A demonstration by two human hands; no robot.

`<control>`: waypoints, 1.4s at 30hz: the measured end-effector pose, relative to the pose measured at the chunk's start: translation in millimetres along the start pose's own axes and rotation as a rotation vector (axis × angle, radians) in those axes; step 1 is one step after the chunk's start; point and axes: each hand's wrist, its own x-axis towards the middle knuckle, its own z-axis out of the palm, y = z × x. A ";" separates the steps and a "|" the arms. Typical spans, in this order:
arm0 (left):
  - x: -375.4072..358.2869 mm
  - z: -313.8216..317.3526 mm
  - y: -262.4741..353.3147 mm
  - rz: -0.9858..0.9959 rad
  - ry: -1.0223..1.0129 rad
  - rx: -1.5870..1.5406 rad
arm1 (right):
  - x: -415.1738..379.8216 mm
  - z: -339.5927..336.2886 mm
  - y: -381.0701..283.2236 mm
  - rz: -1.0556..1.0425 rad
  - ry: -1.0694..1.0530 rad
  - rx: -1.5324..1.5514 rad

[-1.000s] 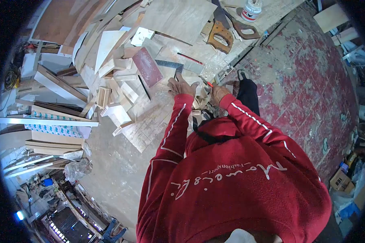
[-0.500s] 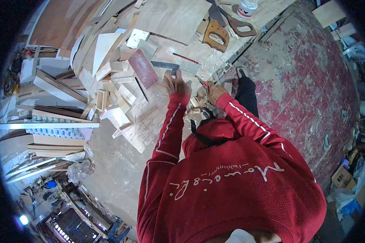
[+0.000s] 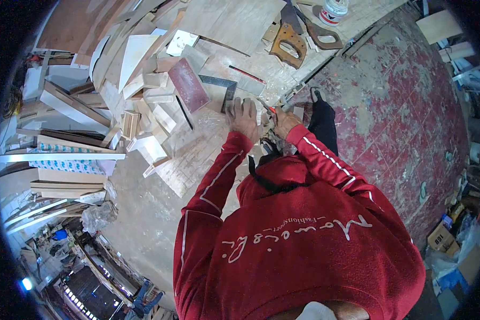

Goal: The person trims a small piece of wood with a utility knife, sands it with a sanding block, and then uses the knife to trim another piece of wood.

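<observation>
My left hand (image 3: 243,118) lies with its fingers spread on the wooden work surface (image 3: 197,140), its fingertips beside the lower end of a dark L-shaped square (image 3: 230,88). Close on its right, my right hand (image 3: 286,124) is closed round a small red tool (image 3: 272,110) with a thin metal tip pointing up and left. What lies under my left palm is hidden. A maroon rectangular block (image 3: 189,85) sits left of the square, and a red-and-black pencil (image 3: 246,74) lies above it.
Two handsaws (image 3: 288,47) (image 3: 325,38) and a white tub (image 3: 333,12) are at the top. Angled wood pieces (image 3: 153,148) and a thin black stick (image 3: 184,112) lie left. Stacked boards (image 3: 69,154) fill the far left.
My left hand has gone from bent fingers at the square to a flatter, spread pose slightly to the right. More of the square shows. My right hand still holds the red tool.
</observation>
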 end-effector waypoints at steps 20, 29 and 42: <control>-6.8 18.1 -1.4 0.047 0.249 -0.124 | 8.4 26.8 25.2 -0.209 0.233 -0.076; -21.1 17.9 5.0 -0.006 0.350 -0.122 | 2.3 15.9 15.2 -0.165 0.076 -0.185; -8.3 25.5 -2.9 0.098 0.420 -0.035 | 8.7 14.8 6.5 -0.082 0.005 0.088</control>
